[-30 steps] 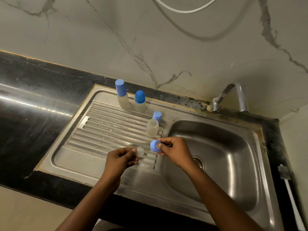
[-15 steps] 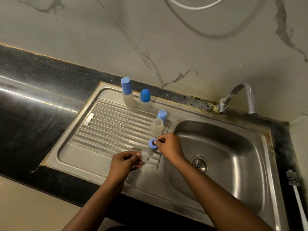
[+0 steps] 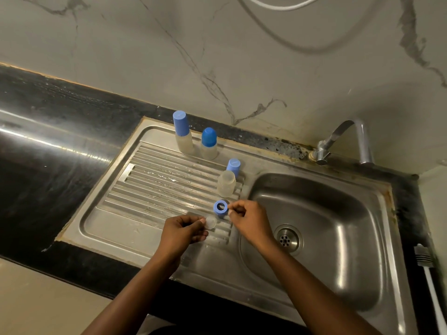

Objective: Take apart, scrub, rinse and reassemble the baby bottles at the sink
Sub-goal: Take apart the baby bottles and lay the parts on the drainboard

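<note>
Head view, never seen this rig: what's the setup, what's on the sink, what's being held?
There is no machine here. A person wears one wide-angle camera on the head, looking down at their own bare hands, so this is the only view.

They stand at a steel sink. The left hand pinches a small clear round piece, possibly a teat, in its fingers. The right hand pinches a blue ring low over the ribbed drainboard; I cannot tell whether it touches.

On the drainboard stand an open bottle, a loose blue cap right behind it, and at the back a tall capped bottle and a shorter capped bottle. The tap is behind the basin. A brush lies at the right edge.
</note>
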`<state>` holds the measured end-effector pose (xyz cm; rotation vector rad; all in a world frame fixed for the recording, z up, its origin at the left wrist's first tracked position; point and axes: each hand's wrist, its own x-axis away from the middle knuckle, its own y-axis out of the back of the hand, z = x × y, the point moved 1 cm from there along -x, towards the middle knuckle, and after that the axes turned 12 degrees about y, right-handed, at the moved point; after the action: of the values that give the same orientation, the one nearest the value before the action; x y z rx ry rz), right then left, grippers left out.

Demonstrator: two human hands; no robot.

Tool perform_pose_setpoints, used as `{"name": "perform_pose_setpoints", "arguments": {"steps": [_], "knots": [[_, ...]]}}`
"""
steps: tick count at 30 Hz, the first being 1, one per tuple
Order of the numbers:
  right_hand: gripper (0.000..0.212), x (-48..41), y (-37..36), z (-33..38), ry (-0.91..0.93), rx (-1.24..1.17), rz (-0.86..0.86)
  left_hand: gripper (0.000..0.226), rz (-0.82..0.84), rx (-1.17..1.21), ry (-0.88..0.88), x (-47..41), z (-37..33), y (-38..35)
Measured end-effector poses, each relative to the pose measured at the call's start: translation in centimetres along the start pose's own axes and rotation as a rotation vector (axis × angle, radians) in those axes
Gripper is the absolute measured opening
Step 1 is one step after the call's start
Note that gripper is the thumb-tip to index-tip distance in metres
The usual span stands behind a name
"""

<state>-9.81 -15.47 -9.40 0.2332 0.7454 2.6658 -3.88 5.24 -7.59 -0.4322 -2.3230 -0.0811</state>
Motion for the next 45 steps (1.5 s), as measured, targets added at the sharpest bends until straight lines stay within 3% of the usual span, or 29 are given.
{"name": "perform_pose_setpoints", "arguments": {"steps": [5, 11, 19, 24, 28, 36, 45], "knots": [[0.033, 2.4, -0.3, 0.4, 0.111, -0.096, 0.19, 0.011, 0.005, -0.032, 0.016, 0.0, 0.5, -0.8], [0.024, 2.5, -0.8, 0.8, 0.158, -0.09, 0.146, 0.011, 0.011, -0.083, 0.013, 0.1, 1.0, -0.6], [0.015, 2.5, -2.1, 1.2, 0.201, 0.091, 0.176, 0.015, -0.136, -0.001, -0.002, 0.3, 0.9, 0.6], [0.028, 2.8, -2.4, 1.4, 0.173, 0.128, 0.209, 0.013, -0.126, -0.002, -0.016, 0.5, 0.7, 1.3], [0.038, 3.0, -1.7, 2.1, 0.162, 0.111, 0.171, 0.012, -0.11, 0.002, -0.026, 0.5, 0.2, 1.5], [0.022, -1.3, 2.7, 8.0, 0.278, 0.006, -0.036, 0.015, -0.06, 0.025, -0.087, 1.0, -3.2, 1.7], [0.044, -11.8, 3.8, 13.3, 0.431, 0.249, -0.062, 0.015, -0.051, 0.04, -0.149, 1.0, -6.6, 2.0]]}}
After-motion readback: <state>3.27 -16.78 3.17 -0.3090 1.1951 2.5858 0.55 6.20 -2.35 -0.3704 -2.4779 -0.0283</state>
